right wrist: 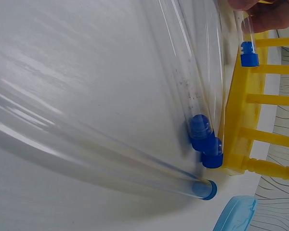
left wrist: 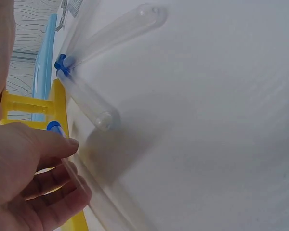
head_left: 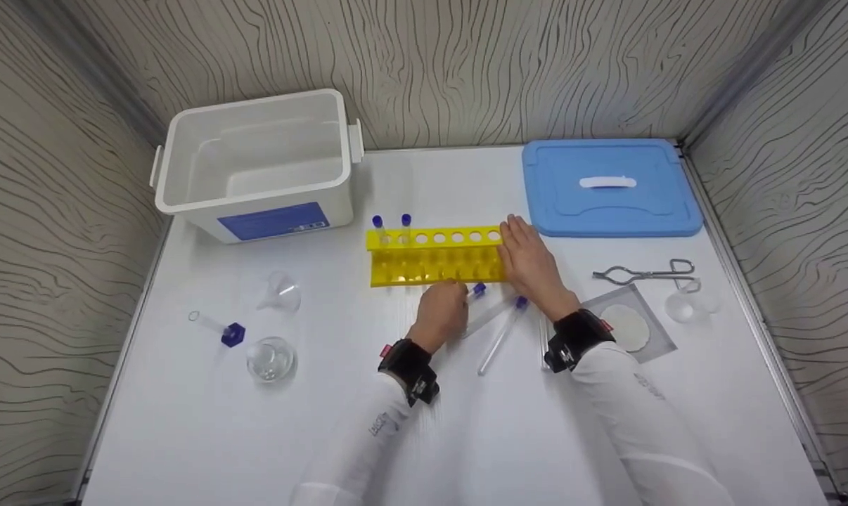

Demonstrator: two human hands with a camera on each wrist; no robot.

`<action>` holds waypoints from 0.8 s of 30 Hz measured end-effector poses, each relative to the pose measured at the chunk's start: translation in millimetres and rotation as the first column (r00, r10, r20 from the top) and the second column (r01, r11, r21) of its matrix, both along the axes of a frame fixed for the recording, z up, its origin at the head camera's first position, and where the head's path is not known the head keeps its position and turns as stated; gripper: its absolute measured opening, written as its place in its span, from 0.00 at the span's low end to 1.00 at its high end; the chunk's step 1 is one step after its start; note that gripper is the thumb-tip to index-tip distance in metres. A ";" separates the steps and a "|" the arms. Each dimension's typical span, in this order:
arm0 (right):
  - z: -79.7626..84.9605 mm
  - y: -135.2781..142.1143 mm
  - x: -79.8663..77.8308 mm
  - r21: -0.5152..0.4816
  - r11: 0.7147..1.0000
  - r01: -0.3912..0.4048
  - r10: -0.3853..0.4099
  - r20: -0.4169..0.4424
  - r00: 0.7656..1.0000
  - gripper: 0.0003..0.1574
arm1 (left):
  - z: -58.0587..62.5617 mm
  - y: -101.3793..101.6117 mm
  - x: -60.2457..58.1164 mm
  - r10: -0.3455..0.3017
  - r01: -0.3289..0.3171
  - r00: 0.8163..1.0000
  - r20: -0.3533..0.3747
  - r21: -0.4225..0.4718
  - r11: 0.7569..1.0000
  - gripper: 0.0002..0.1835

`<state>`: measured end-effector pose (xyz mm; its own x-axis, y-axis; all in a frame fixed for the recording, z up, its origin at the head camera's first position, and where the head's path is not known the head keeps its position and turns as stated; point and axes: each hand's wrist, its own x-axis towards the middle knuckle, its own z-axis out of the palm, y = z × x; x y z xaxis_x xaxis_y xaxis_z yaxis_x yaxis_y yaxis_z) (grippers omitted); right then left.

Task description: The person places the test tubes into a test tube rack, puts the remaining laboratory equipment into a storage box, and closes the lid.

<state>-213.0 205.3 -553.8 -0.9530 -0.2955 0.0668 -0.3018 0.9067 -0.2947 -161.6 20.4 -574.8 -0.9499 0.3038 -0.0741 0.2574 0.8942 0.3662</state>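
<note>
My left hand (head_left: 441, 313) pinches a clear test tube with a blue cap (left wrist: 54, 126) between thumb and fingers, close to the front of the yellow test tube rack (head_left: 438, 267). Two capped test tubes stand upright in the rack's leftmost holes, the nearer-to-middle one's cap (head_left: 406, 219) showing above the top bar. At the rack's right end, my right hand (head_left: 533, 263) rests with straight fingers over the top. Several more capped test tubes (right wrist: 183, 67) lie on the white table between my hands, their blue caps (right wrist: 212, 156) near the rack's right corner.
A white bin (head_left: 255, 161) stands back left, its blue lid (head_left: 614, 204) back right. Left lie a clear funnel (head_left: 282, 292), a cylinder with a blue hexagonal base (head_left: 233, 334) and a glass vessel (head_left: 271, 360). Right are metal tongs (head_left: 642, 274) and a gauze square (head_left: 631, 327).
</note>
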 end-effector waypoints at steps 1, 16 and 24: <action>-0.1 0.1 -0.1 -0.001 1.000 -0.001 0.001 0.000 1.000 0.35 | 1.8 -0.7 -0.3 0.004 -0.004 1.000 0.009 0.005 1.000 0.08; -0.3 0.5 -0.6 0.022 1.000 0.009 -0.010 0.018 1.000 0.36 | 30.5 -17.8 0.7 0.122 -0.124 0.992 0.021 0.188 0.974 0.13; 0.5 -0.7 -1.6 0.023 1.000 0.012 -0.013 0.044 0.999 0.36 | 44.0 -21.5 -0.7 0.156 -0.157 0.987 0.024 0.282 0.946 0.15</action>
